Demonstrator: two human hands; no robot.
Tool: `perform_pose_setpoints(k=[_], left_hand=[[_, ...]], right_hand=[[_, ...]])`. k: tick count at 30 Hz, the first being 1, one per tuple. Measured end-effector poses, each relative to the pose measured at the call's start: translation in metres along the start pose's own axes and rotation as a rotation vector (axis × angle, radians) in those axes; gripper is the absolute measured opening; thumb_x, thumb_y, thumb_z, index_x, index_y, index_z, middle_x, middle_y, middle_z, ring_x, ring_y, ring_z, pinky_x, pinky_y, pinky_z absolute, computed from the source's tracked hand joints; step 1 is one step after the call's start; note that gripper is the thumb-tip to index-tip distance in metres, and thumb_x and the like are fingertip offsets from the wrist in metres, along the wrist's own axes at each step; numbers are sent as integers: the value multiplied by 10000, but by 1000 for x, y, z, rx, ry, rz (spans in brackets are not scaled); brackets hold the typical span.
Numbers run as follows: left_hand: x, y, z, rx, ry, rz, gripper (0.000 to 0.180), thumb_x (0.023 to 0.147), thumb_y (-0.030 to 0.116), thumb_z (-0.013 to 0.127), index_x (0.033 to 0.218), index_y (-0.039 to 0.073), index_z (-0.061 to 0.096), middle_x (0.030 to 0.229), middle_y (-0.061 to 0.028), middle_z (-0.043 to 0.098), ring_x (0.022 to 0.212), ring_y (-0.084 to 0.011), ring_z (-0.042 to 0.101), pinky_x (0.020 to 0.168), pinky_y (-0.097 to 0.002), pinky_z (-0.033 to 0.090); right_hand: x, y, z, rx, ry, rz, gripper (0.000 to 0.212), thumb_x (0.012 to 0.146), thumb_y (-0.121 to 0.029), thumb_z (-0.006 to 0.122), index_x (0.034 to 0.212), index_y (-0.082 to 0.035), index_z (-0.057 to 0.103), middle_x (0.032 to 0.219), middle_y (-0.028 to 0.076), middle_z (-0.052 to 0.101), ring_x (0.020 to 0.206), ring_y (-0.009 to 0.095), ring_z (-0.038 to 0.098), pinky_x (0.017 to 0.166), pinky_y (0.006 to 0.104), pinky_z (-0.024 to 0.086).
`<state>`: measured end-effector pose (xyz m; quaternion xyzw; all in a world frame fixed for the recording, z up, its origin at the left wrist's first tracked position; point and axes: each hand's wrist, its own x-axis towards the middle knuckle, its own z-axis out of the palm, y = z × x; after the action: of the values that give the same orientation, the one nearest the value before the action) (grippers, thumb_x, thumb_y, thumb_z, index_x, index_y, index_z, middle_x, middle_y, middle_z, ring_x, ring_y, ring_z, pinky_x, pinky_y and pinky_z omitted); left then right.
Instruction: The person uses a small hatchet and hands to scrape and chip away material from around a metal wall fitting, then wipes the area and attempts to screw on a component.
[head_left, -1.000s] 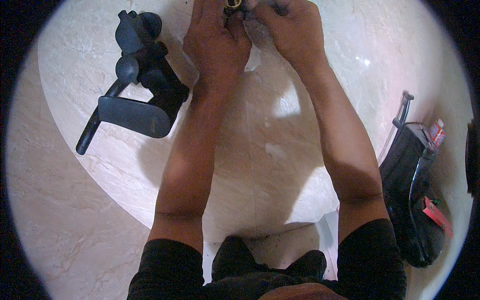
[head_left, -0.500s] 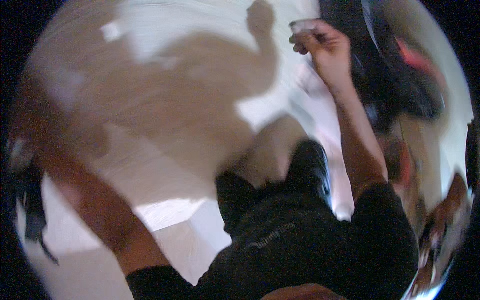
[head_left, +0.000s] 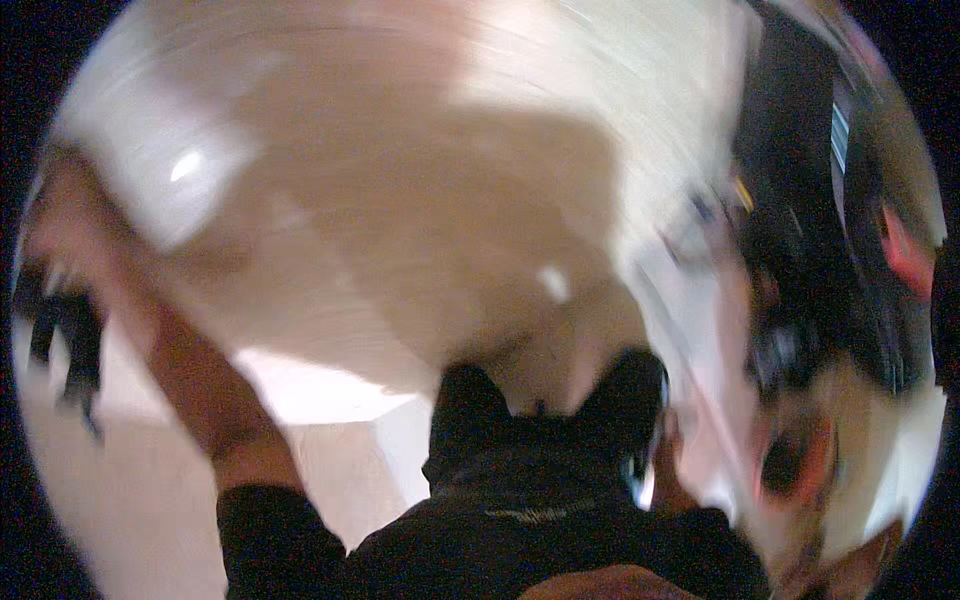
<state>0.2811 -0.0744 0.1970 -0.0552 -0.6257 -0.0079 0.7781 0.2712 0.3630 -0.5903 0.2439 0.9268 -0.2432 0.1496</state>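
Note:
My left arm stretches out to the far left, and my left hand [head_left: 75,215] is smeared by motion, so its fingers do not show. Close below that hand hang dark strap-like pieces [head_left: 75,350]; whether the hand touches them cannot be made out. On the other side, my right hand [head_left: 672,445] is low beside my dark-clothed right thigh. A small pale, bright patch [head_left: 645,485] shows next to it. The right fingers are mostly hidden and blurred, and whatever they hold is not visible.
A pale floor [head_left: 560,50] carries a large brown shadow. Along the right stands a long black object [head_left: 790,110], blurred, with a red part [head_left: 905,255] beside it. A red-edged dark item [head_left: 800,460] lies nearer. Pale blurred things [head_left: 690,250] lie left of the black object.
My right hand has come down from the upper middle, where it pinched a small whitish thing, to beside my thigh. The whole view has shifted, and the black object appears farther right.

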Motion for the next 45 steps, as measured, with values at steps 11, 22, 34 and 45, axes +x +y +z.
perform_pose_setpoints(k=[11,22,34,45], left_hand=[[2,-35,94,-513,111,41,402,912,-81,650,1299,14,599,1000,-60,630,926,-155,628,825,-271,512],[1,2,76,-436,37,-95,193,918,6,628,1084,62,709,969,-142,613,877,-326,673,753,-384,552],[10,-12,74,-341,-6,-51,174,946,63,648,1107,89,707,1002,-144,627,899,-367,682,763,-442,555],[11,-21,92,-532,231,-6,196,988,72,552,1123,7,678,1036,-184,651,940,-369,682,827,-433,550]], right_hand=[[-64,1,-129,-82,157,4,428,1022,-290,567,1325,9,616,1318,263,623,1153,434,610,985,498,465],[-247,-356,-383,1086,69,-1139,574,1015,-211,615,1521,-22,420,732,38,600,577,124,584,483,282,478],[-338,-573,-453,1060,1068,-1735,474,990,-20,550,1454,57,495,921,160,666,775,178,652,722,325,538],[-352,-586,-446,1048,1211,-1658,447,936,-22,605,1370,69,543,1007,296,650,913,429,696,796,402,545]])
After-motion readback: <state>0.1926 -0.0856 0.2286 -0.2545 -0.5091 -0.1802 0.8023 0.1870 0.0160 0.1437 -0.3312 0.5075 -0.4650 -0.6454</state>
